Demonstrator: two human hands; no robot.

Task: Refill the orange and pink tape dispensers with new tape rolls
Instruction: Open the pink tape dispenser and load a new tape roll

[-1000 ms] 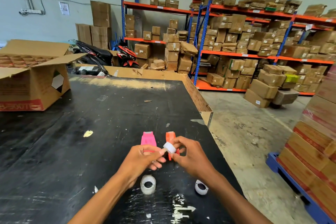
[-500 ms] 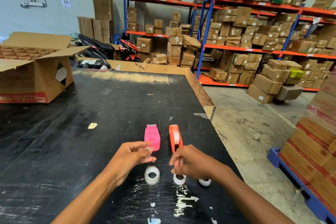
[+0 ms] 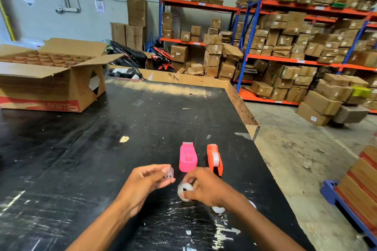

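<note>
With the orange dispenser (image 3: 214, 159) seemingly loaded near the table's (image 3: 81, 149) right edge, the right hand (image 3: 206, 187) pinching a tape roll (image 3: 184, 189) should meet the small clear core gripped by the left hand (image 3: 145, 179), pressed straight before entering the pink dispenser (image 3: 187, 157).

Even indoor light; edges warped; hands motion-blurred.

Pink tape dispenser (image 3: 187, 157) and orange tape dispenser (image 3: 214, 159) stand side by side, apart, on the black table, cutters pointing away; a white roll sits in the orange one. A third white tape roll (image 3: 185, 189) is pinched upright just before them, slightly blurred.
</note>
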